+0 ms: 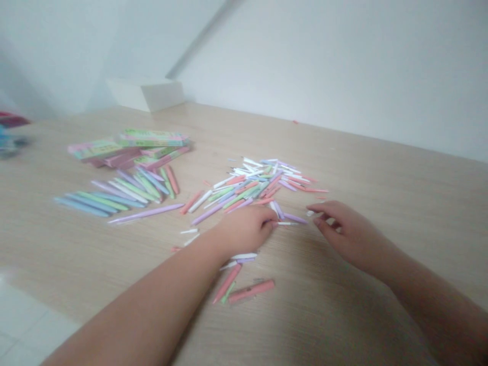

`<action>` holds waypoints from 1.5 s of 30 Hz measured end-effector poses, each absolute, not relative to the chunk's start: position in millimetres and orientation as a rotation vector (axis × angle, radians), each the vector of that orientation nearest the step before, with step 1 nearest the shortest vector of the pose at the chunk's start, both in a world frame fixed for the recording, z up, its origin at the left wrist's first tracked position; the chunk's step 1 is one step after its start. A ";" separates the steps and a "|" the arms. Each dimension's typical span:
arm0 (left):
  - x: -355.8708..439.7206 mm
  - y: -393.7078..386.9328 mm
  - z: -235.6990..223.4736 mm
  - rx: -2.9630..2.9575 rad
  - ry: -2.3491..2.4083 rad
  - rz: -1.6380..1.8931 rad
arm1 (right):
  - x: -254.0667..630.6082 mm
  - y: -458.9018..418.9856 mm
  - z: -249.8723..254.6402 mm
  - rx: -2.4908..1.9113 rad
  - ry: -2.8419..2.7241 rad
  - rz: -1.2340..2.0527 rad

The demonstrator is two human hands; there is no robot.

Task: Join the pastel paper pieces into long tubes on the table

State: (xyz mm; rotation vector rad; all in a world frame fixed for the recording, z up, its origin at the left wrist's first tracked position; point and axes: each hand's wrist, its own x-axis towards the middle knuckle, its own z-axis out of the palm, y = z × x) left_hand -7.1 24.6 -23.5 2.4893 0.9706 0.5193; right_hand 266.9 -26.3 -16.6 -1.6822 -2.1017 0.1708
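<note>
My left hand (246,229) rests on the wooden table (381,168) with its fingers curled, pinching a thin white pen refill (286,223) at its fingertips. My right hand (343,229) lies a little to the right, fingers bent and closed on a small white piece (310,213) I cannot make out. Just beyond both hands lies a loose pile of pastel pen parts (259,185) in white, pink, green and purple. A few pink and green pens (244,290) lie under my left forearm.
A row of assembled pastel pens (122,195) lies at the left. Behind it are flat pink and green boxes (133,147). A white box (147,94) stands by the wall. The table's near-left edge meets a tiled floor (23,325).
</note>
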 end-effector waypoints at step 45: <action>-9.9 32.5 -22.0 2.435 0.920 0.569 | 258.2 -6.2 -39.4 -1.454 -2.344 0.115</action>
